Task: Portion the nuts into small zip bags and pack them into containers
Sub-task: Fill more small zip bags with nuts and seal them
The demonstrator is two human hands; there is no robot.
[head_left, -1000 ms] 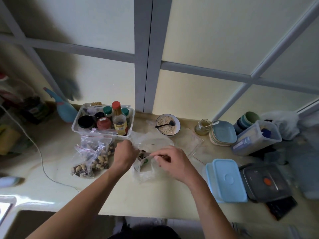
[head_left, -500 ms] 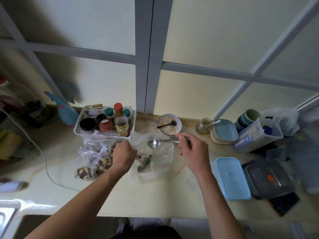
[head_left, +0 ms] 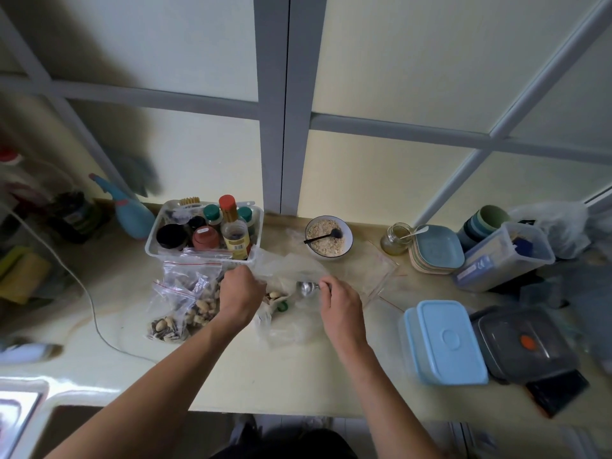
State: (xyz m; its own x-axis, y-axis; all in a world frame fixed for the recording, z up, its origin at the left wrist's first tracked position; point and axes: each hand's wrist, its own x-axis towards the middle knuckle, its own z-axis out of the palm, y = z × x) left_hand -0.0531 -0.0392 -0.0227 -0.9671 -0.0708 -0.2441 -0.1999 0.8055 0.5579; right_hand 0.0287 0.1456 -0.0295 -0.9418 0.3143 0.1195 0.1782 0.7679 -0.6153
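My left hand (head_left: 241, 294) grips the rim of a large clear plastic bag (head_left: 291, 321) that holds nuts (head_left: 274, 295) on the counter. My right hand (head_left: 341, 306) holds a metal spoon (head_left: 306, 288) by its handle, its bowl over the bag's mouth. To the left lie small zip bags (head_left: 185, 293) with red seals, filled with nuts and seeds. Two light blue lidded containers (head_left: 443, 341) stand to the right of my right hand. An empty zip bag (head_left: 374, 270) lies flat behind my right hand.
A white basket of bottles and jars (head_left: 205, 233) stands behind the bags. A bowl of oats with a black spoon (head_left: 328, 237), a small jar (head_left: 394, 239), stacked plates (head_left: 435, 250), a clear tub (head_left: 503, 256) and a grey lidded box (head_left: 523, 342) sit to the right. A cable (head_left: 92, 313) crosses the left counter.
My right hand drew the spoon out of the bag, lifted it toward the oat bowl, then brought it back down to the bag's mouth. My left hand stayed on the bag.
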